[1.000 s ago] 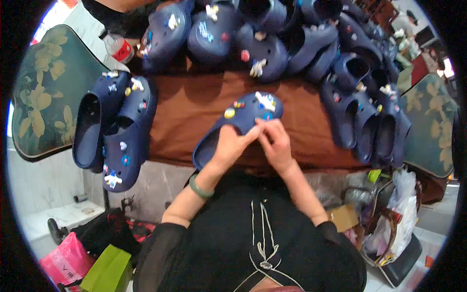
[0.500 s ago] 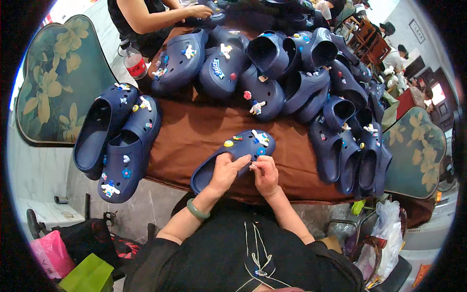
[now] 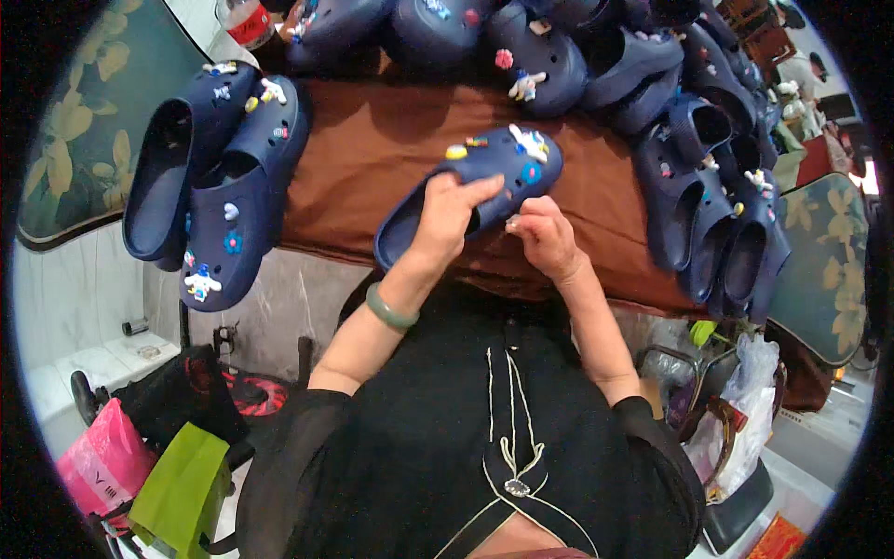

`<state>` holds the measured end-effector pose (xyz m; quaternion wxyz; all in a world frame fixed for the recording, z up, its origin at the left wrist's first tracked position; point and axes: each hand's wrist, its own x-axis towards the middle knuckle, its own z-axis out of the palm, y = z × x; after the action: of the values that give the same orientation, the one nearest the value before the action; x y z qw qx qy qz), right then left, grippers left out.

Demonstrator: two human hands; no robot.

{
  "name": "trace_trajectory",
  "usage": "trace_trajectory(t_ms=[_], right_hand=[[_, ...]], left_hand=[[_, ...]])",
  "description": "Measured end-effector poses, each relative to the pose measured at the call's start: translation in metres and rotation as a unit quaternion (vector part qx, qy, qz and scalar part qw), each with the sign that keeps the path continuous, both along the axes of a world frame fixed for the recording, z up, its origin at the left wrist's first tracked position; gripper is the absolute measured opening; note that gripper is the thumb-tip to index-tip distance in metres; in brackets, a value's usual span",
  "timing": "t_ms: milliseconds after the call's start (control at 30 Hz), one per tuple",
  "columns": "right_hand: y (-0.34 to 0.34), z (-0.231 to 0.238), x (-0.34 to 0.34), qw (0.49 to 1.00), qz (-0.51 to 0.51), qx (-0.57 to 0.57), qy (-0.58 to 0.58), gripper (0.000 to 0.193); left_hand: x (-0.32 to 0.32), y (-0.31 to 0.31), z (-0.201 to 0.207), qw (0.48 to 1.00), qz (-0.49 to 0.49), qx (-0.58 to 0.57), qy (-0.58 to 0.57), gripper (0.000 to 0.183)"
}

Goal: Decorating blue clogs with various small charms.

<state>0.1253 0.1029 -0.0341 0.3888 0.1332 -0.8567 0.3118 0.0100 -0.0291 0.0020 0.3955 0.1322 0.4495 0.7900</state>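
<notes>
Clog [image 3: 498, 168] in the left hand [image 3: 447, 219], right hand [image 3: 549, 238] just off its near side.
It lies over the brown cloth [image 3: 345, 158], its long axis slanting from heel at lower left to toe at upper right; from the right fingertips, the toe part lies up and slightly left, near but apart. The left hand is nearer, grasping the side by the opening, thumb on top, other fingers mostly hidden. The right fingers are curled together; whether they pinch something small, I cannot tell. The clog is navy, with holes, a white charm [image 3: 529, 144], blue flower [image 3: 532, 174] and yellow charm [image 3: 455, 152].
</notes>
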Motion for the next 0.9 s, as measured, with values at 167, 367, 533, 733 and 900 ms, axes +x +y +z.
trace_trajectory(t_ms=[167, 367, 533, 733, 900], right_hand=[[0.009, 0.016, 0.009, 0.995, -0.097, -0.009, -0.033, 0.023], [0.039, 0.041, 0.002, 0.968, -0.211, -0.055, -0.128, 0.027], [0.037, 0.045, -0.021, 0.976, -0.117, -0.033, -0.18, 0.029], [0.028, 0.031, -0.01, 0.971, -0.112, -0.153, -0.146, 0.017], [0.037, 0.026, 0.01, 0.956, -0.159, -0.166, -0.18, 0.018]], left_hand=[[-0.003, 0.005, -0.013, 0.997, 0.004, 0.025, 0.076, 0.023], [0.001, 0.001, 0.004, 0.999, -0.018, -0.033, 0.017, 0.025], [0.001, 0.002, 0.006, 0.999, -0.025, -0.015, 0.014, 0.029], [-0.002, 0.002, -0.002, 0.999, -0.035, -0.026, 0.022, 0.033], [0.001, 0.003, 0.007, 0.998, -0.048, -0.03, -0.042, 0.037]])
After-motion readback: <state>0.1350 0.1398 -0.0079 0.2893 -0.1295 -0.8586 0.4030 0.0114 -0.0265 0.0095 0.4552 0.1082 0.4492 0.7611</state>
